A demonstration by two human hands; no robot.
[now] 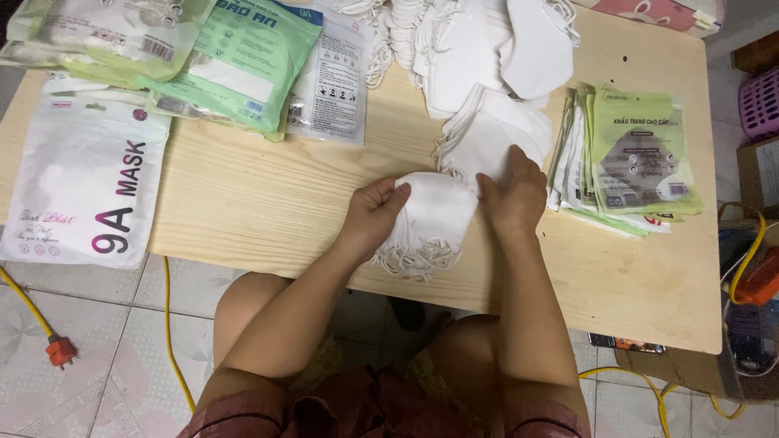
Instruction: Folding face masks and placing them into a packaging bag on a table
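Note:
Both of my hands hold a small stack of white folded face masks [430,215] at the near edge of a light wooden table [268,203]. My left hand [375,212] grips the stack's left side. My right hand [513,195] presses its right side. White ear loops [414,261] hang from the stack over the table's edge. Just behind it lies a fanned pile of white masks [487,134], and a bigger heap [471,40] sits further back.
A stack of green and clear flat packets [633,162] lies right of my hands. Large filled bags, white [81,186] and green [243,57], lie at left. A yellow cable with an orange plug [61,350] runs over the tiled floor. Boxes stand at right.

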